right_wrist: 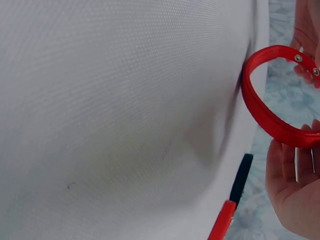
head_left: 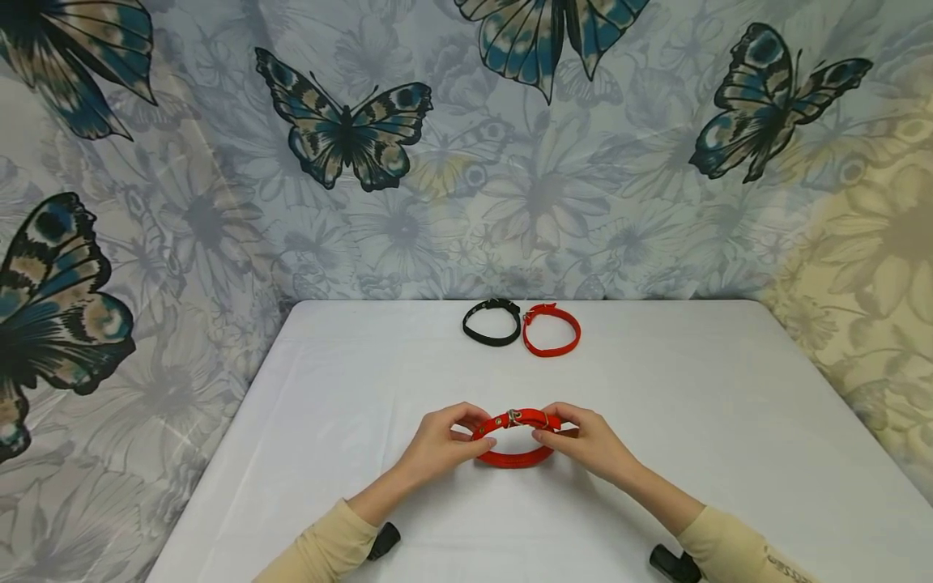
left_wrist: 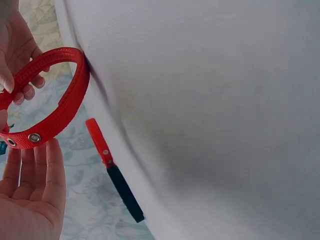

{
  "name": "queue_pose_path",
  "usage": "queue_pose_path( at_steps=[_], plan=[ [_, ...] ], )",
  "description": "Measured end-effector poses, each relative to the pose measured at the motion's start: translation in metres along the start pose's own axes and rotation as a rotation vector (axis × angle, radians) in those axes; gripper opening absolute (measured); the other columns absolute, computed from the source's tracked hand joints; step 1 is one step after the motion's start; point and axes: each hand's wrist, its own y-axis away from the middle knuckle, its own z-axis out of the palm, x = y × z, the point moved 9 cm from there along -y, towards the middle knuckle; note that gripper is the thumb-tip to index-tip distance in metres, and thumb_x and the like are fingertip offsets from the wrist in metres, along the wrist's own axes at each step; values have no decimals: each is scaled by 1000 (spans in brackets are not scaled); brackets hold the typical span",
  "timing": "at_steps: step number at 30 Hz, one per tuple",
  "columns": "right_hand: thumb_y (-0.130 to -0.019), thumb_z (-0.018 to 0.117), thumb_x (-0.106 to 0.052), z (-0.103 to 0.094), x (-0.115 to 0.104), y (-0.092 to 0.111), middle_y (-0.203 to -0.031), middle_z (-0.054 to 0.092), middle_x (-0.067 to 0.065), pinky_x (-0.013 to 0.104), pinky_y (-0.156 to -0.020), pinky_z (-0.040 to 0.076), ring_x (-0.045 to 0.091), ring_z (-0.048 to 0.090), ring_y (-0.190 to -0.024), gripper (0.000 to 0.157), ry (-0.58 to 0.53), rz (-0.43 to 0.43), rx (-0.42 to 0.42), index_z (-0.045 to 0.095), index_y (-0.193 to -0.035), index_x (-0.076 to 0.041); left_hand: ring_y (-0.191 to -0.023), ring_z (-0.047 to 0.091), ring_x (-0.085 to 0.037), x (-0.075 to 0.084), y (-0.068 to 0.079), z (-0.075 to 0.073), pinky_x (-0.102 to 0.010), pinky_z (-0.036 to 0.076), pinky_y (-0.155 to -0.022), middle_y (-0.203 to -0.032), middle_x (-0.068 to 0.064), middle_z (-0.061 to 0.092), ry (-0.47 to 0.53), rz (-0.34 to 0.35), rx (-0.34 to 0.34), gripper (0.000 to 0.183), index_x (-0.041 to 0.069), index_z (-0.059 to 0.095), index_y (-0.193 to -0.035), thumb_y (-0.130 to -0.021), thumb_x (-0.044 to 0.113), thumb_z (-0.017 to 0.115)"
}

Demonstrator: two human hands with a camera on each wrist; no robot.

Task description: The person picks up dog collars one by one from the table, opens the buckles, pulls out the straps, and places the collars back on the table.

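Though the held red collar (head_left: 514, 461) looks buckled, left hand (head_left: 443, 440) and right hand (head_left: 592, 441) pinch it, lower centre, unreleased; black collar (head_left: 492, 341) and second red collar (head_left: 551, 352) lie mid-frame, apparently done.

Straight ahead stretches the wall covering (head_left: 408, 251), pale grey-blue and packed with faint printed flowers (head_left: 543, 194), and look at those big butterflies (head_left: 346, 134) spreading teal, black and cream across it! Over on the right the background warms to yellow, a large bloom (head_left: 911, 227) showing there. Below it all sits the white table (head_left: 729, 421), far corners rounded, fine weave visible from the right wrist, soft shadows (left_wrist: 200, 155) on its surface.
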Motion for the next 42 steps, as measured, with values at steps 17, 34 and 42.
queue_pose_path(
  at_steps=[17, 34, 42],
  plan=[
    [-87, 75, -25, -1, -2, 1, -95, 66, -3, 26, -81, 53, 18, 59, -90, 23, 4, -11, 26, 67, -105, -13, -85, 65, -6, 16, -8, 4, -26, 56, -74, -92, 9, 70, -33, 76, -7, 20, 16, 71, -105, -85, 18, 77],
    [-86, 77, -29, -8, -14, 0, -99, 67, -9, 29, -82, 54, 15, 61, -94, 23, 5, -97, 87, 67, -105, -22, -84, 65, -6, 18, -8, 5, -27, 56, -75, -93, 9, 70, -46, 96, -4, 20, 16, 70, -105, -86, 18, 76],
    [-85, 77, -30, -8, -18, 0, -98, 68, -10, 30, -81, 54, 14, 61, -94, 21, 8, -109, 88, 68, -103, -23, -84, 65, -5, 22, -7, 5, -26, 56, -74, -94, 10, 69, -88, 133, 7, 21, 16, 69, -107, -87, 19, 76]
  ],
)
